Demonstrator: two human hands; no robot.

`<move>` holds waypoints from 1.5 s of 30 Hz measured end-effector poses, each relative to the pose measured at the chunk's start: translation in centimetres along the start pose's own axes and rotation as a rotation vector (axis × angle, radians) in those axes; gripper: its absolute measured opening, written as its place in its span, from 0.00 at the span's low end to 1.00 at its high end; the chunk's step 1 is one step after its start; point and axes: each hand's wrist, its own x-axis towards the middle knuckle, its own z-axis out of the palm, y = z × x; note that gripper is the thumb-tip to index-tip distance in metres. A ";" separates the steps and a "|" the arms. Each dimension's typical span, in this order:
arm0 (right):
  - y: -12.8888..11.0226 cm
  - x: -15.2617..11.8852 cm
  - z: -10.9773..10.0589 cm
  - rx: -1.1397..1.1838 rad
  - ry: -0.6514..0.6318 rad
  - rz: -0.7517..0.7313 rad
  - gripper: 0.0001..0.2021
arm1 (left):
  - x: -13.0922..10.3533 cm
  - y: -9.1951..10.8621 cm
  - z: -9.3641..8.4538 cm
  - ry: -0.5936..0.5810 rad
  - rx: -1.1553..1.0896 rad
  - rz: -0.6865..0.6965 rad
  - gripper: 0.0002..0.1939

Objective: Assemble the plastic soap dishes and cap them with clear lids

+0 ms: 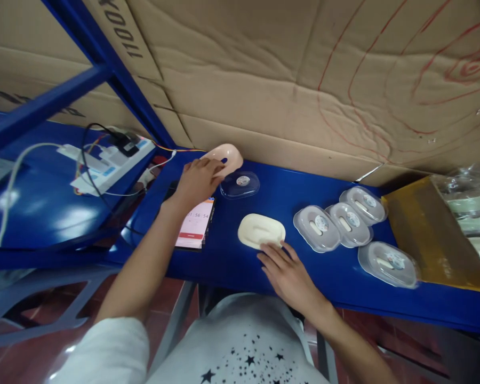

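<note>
The left grip (200, 181) is pinched on the near rim of the peach dish (231, 153), which overlaps a clear lid (240, 191) in view. The right grip (286, 274) — fingers apart — touches the near edge of the cream dish (260, 226) on the counter (224, 261). The left arm (152, 272) partly hides the phone (196, 224); the bagged items (474, 208) are cut off at right.

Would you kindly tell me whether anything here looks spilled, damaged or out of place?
Nothing looks spilled or clearly damaged around the peach dish or cream dish. The untidy spot is at left: cables loop loosely across the power strip. Oddly, red rings are scrawled on the cardboard behind.
</note>
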 end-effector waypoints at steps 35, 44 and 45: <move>3.2 -2.3 1.0 0.011 0.083 0.102 0.20 | -8.7 6.1 4.0 0.103 -0.240 0.395 0.17; 4.4 -4.5 0.6 0.111 0.125 0.205 0.32 | 0.9 3.1 2.5 -0.138 -0.160 0.099 0.34; 4.5 -4.8 0.6 0.130 0.152 0.235 0.33 | 0.1 3.5 2.2 -0.127 -0.197 0.145 0.32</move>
